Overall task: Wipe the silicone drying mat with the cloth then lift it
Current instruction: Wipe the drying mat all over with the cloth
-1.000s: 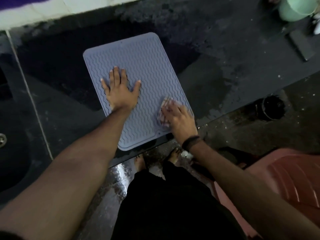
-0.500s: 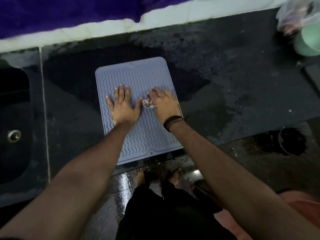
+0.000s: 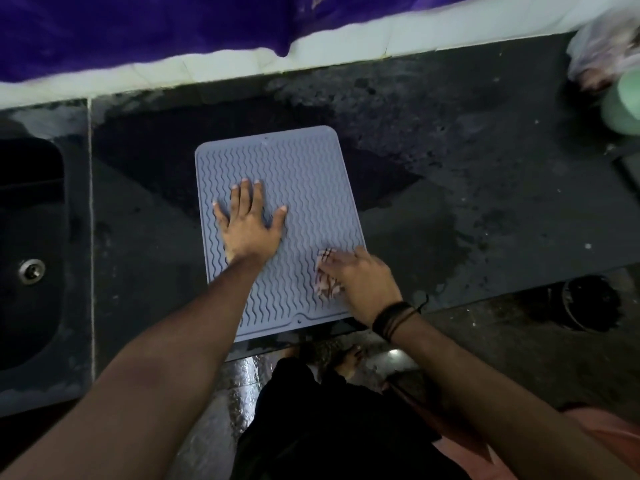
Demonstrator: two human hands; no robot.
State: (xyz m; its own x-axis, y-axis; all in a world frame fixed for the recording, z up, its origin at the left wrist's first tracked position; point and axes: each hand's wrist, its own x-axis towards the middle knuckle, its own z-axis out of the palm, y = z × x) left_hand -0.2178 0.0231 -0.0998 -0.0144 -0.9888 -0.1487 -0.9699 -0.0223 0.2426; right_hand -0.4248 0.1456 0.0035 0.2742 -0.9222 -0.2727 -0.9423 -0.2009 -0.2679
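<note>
A grey silicone drying mat [image 3: 304, 174] with wavy ridges lies flat on the dark wet counter, its near edge at the counter's front. My left hand [image 3: 247, 225] presses flat on the mat's left middle, fingers spread and straight. My right hand [image 3: 360, 275] holds a small crumpled pinkish cloth [image 3: 325, 277] against the mat near its near right corner. Most of the cloth is hidden under my fingers.
A dark sink [image 3: 31, 244] with a metal drain [image 3: 32, 270] lies to the left. A pale green container [image 3: 623, 105] and a plastic bag [image 3: 602, 53] stand at the far right. Purple fabric [image 3: 145, 26] hangs over the white tiled back wall. Wet patches [image 3: 433, 230] cover the counter.
My right hand slid the cloth from the mat's middle, beside my left hand, back toward the near right corner. My left hand stayed pressed on the mat.
</note>
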